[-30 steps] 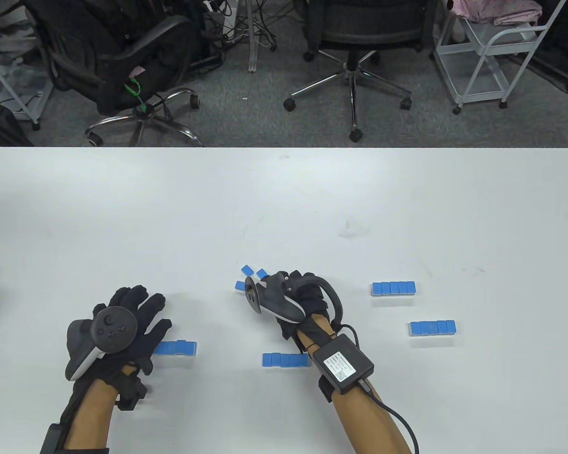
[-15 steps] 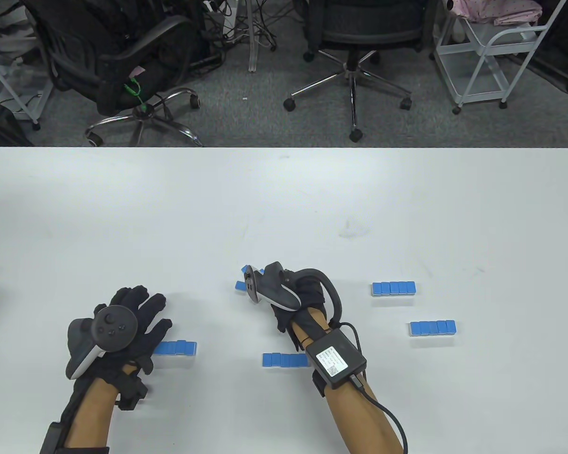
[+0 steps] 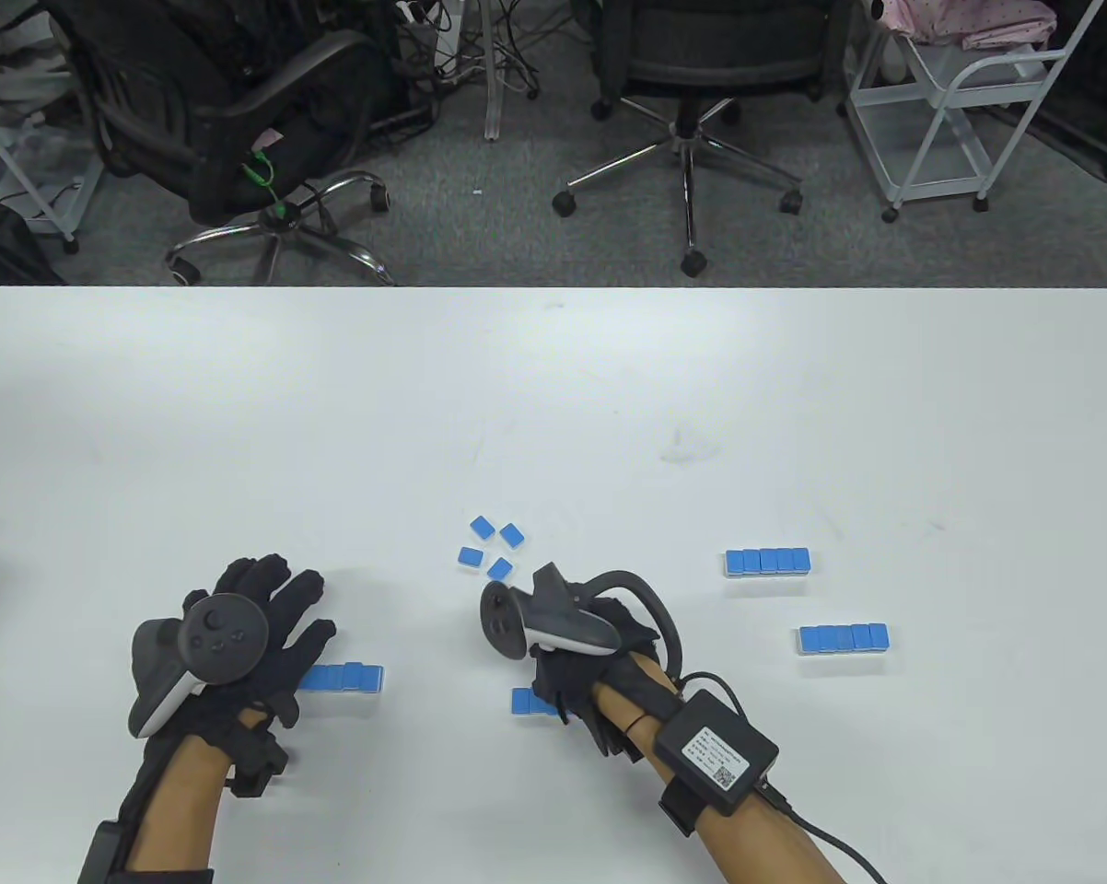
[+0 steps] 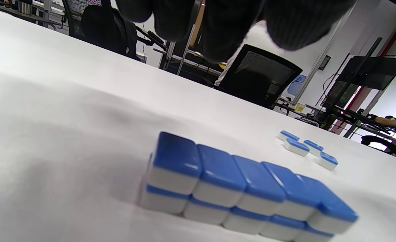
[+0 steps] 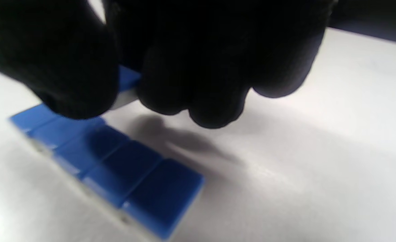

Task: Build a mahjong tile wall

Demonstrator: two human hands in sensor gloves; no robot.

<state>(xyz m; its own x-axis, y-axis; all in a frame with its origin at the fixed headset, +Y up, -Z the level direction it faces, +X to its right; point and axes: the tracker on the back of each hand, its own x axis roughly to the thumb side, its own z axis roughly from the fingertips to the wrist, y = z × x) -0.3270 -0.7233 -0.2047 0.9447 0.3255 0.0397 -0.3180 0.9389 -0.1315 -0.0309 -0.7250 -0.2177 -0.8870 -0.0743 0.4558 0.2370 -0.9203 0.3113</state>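
Loose tiles (image 3: 491,547), office chairs (image 3: 692,64) beyond table (image 3: 553,387)

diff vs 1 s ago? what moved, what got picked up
The right hand pulled back from the loose tiles toward the person and now hangs over the single-layer row, with one tile in its grip. Four loose tiles remain. The left hand, its two-layer row and the two rows on the right stayed put.

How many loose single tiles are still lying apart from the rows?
4 loose blue-backed mahjong tiles lie clustered at table centre. A fifth is pinched in the right hand over the near row; more may be hidden.
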